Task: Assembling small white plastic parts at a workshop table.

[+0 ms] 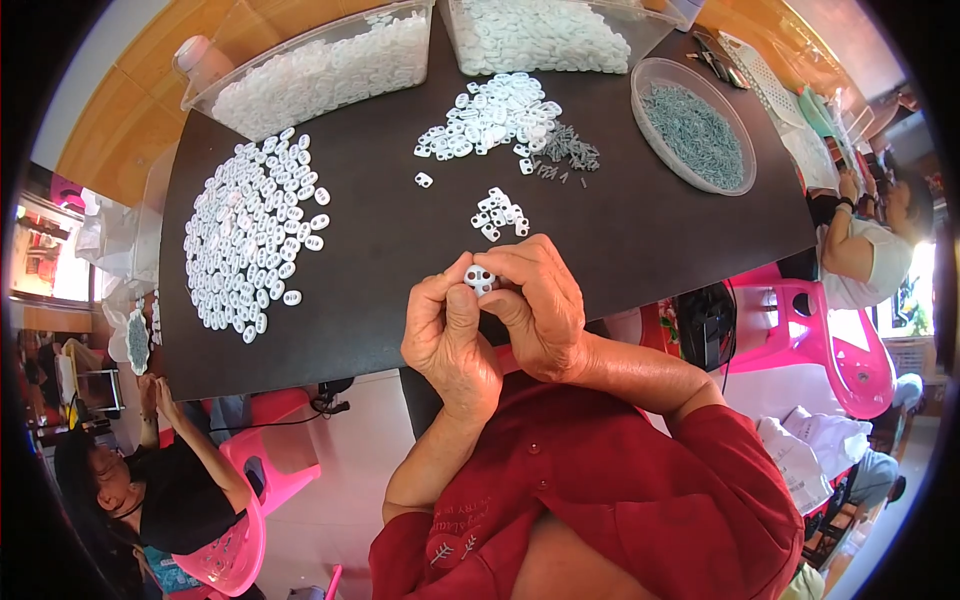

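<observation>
Between the fingertips of my left hand (450,335) and my right hand (535,305) is a small white plastic piece with dark round holes (480,279). Both hands pinch it just over the table's near edge. Beyond my fingers lies a small cluster of white plastic pieces (497,212). Farther back is a larger heap of similar white pieces (505,112), with a little pile of grey pins (568,150) at its right side. A wide spread of white oval pieces (250,235) covers the table's left part.
Two clear bins of white pieces (325,80) (545,35) stand along the back of the dark table (390,240). A round clear tub (747,160) of grey pins sits back right. Other people are seated left (190,500) and right (865,250). A pink stool (850,370) stands right.
</observation>
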### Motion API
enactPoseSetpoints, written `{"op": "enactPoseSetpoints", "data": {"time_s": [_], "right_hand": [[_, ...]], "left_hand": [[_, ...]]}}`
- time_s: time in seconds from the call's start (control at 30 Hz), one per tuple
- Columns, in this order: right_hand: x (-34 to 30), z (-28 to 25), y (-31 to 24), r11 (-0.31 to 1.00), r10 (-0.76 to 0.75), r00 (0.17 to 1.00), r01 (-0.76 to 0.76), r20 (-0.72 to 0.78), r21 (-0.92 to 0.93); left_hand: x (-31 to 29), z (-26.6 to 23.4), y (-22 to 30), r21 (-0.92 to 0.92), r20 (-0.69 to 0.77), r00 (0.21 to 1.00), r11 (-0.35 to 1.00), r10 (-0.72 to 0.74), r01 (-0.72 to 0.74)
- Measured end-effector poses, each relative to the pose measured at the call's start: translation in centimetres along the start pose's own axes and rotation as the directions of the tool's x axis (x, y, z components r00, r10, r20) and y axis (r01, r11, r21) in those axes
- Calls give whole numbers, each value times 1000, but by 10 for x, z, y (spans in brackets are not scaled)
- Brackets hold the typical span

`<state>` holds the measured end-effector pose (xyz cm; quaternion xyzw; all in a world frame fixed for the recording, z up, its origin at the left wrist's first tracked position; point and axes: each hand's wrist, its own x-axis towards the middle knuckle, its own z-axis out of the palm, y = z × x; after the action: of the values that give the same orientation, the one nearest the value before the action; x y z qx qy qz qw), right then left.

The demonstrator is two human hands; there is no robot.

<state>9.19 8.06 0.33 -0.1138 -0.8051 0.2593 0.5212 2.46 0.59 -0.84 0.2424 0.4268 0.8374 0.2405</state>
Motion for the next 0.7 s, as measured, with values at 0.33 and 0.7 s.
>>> {"op": "enactPoseSetpoints", "data": {"time_s": [0.33, 0.7], "right_hand": [[-2, 9, -3, 1000, -9, 999, 9, -32, -12], [-3, 12, 3, 998, -63, 995, 64, -80, 11]], "left_hand": [[-4, 4, 5, -101, -42, 997, 993, -68, 64], [-6, 2, -2, -40, -34, 999, 999, -1, 0]]}}
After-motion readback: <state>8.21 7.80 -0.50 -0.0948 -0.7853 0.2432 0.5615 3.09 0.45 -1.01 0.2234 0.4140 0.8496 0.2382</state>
